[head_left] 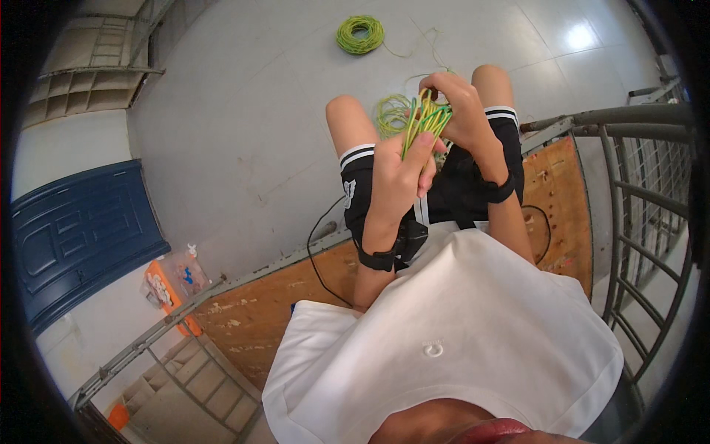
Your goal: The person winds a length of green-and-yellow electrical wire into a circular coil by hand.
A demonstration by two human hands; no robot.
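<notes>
Glossy plastic-coated wires (425,118); rough wooden board (562,192); glossy floor (244,96).

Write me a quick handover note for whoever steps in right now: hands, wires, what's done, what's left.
Left hand: shut on the bundle of green-yellow wires, gripping its lower part.
Right hand: shut on the same bundle, fingers at its upper end.
The bundle is held above the lap, between the knees.
A loose coil lies on the floor just behind the hands; a second wound coil lies farther out on the floor, a strand trailing from it.
Done: several strands are gathered side by side in both hands.
Left: the bundle looks unbound so far; both coils remain on the floor.
</notes>
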